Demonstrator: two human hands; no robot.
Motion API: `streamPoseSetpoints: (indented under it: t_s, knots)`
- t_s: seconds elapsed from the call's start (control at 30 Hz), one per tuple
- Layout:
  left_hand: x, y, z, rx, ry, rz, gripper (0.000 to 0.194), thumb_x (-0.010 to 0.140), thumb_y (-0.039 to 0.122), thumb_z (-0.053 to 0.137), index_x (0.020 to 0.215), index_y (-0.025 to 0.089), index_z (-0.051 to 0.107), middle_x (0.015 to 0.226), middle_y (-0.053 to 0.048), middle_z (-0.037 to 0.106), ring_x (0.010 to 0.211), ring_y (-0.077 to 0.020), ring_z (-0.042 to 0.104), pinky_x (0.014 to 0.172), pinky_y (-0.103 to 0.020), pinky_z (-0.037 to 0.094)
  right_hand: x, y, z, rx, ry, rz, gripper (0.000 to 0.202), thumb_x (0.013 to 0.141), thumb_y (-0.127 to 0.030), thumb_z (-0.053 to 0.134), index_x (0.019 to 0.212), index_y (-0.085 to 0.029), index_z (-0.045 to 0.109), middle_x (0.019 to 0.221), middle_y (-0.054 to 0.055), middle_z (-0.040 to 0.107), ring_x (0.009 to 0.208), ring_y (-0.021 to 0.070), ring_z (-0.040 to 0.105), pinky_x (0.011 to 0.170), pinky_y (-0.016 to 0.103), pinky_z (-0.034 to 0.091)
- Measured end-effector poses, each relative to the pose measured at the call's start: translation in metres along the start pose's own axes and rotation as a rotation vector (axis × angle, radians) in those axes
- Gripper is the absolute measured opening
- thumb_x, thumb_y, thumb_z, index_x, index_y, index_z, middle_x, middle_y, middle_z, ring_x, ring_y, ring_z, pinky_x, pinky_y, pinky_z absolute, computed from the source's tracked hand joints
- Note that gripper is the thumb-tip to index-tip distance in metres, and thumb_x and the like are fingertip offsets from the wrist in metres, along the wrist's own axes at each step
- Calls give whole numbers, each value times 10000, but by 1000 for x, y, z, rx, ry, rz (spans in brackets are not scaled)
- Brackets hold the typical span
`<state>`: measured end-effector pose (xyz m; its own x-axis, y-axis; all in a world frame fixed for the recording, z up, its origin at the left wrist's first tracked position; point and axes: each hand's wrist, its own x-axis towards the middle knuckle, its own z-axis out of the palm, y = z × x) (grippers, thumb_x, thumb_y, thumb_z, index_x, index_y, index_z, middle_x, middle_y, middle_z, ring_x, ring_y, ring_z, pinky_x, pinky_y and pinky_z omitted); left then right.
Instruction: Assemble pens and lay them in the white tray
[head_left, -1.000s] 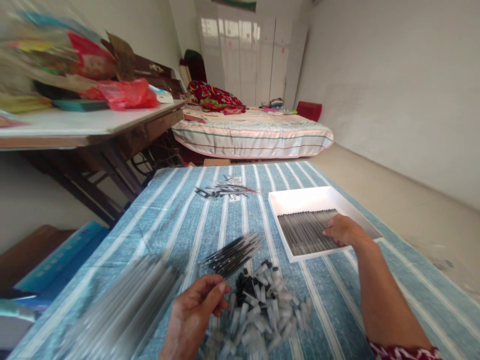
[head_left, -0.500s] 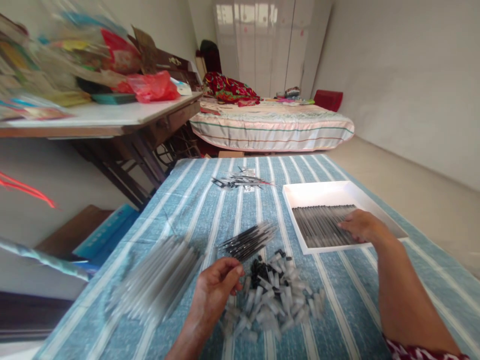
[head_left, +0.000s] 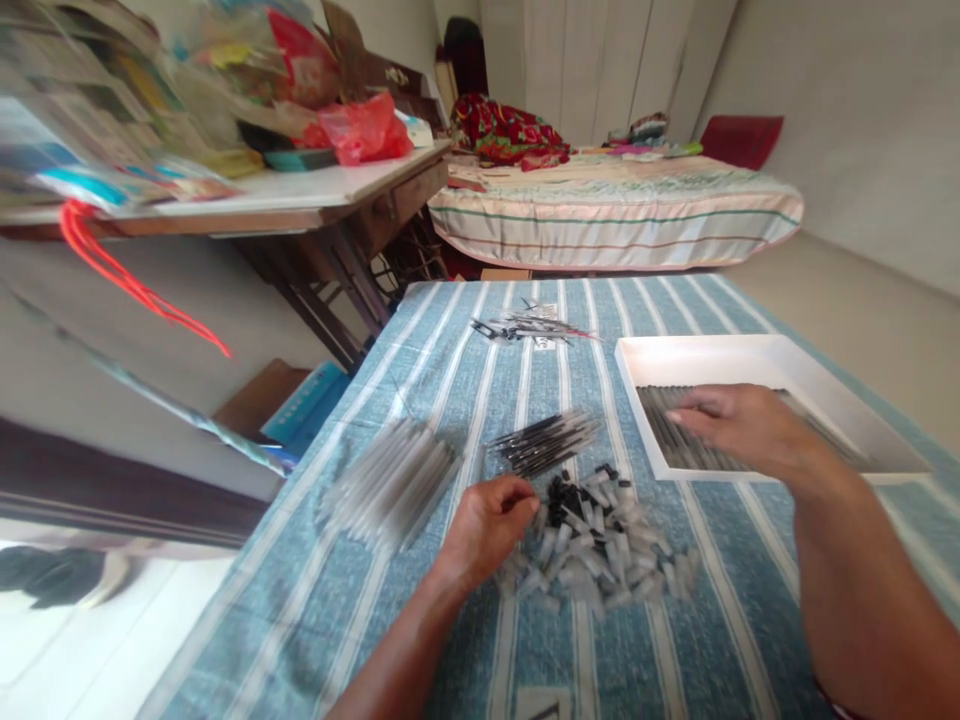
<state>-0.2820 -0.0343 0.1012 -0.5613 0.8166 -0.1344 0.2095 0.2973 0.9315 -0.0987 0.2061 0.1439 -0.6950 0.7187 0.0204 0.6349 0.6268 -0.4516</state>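
My left hand (head_left: 491, 525) is closed at the left edge of a pile of clear and black pen caps (head_left: 600, 550); whatever its curled fingers hold, if anything, is hidden. My right hand (head_left: 739, 425) is over a white box (head_left: 656, 455), its thumb and fingers loosely apart and no object visible in them. A row of pens with dark ends (head_left: 660, 405) lies in the box, partly covered by that hand. Just beyond my left hand lies a bunch of black pen refills (head_left: 547, 443). Frosted pen barrels (head_left: 397, 480) are stacked to the left, slightly blurred.
A small heap of thin dark and clear pieces (head_left: 529, 325) lies at the far end of the striped tablecloth (head_left: 435, 345). To the left, a side table (head_left: 300, 195) carries bags, with red cords (head_left: 142, 275) hanging from it. A bed (head_left: 615, 215) stands beyond.
The view has turned left, so everything sits further right and higher. My right hand has moved left over the pens in the box. My left hand stays by the caps.
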Motion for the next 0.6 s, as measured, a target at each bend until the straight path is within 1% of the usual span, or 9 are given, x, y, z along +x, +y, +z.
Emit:
streamPoseSetpoints:
  t_s: [0.13,0.2,0.3,0.43,0.53,0.6]
  knots:
    - [0,0,-5,180,-63,80,117,685,216,589,606,185,670,516,12,564,499,-130,491,483,-219,352,-8,-37,18,97,-137,-190,271,814,-409,501,720,-202,649,577,-18,587,537,129,511,517,223,334]
    - [0,-1,-7,244,-81,93,111,680,206,587,607,188,669,530,13,570,518,-134,490,505,-224,339,-10,-51,29,88,-198,-258,257,817,-390,503,712,-198,638,568,-22,570,540,124,500,525,217,314]
    - [0,-3,-9,326,-69,117,107,692,205,583,622,197,664,530,21,557,516,-134,482,511,-227,308,-12,-66,44,19,-268,-325,208,817,-325,520,699,-197,635,577,-18,578,556,126,508,540,216,289]
    - [1,-7,-17,496,21,141,121,723,184,551,649,203,644,563,15,567,540,-139,506,538,-237,280,-15,-76,59,-64,-321,-373,179,825,-278,517,734,-206,653,634,10,637,621,154,571,553,224,275]
    - [3,-8,-28,576,129,126,125,733,173,540,645,204,623,586,7,573,564,-142,521,560,-243,279,-18,-80,66,-142,-332,-394,184,838,-284,511,764,-215,664,681,28,675,676,180,609,558,234,269]
    - [4,-7,-37,616,203,101,116,749,198,539,662,203,615,603,2,580,579,-145,530,571,-246,287,-19,-82,70,-204,-330,-399,188,850,-295,501,787,-222,662,705,31,688,690,185,622,554,239,263]
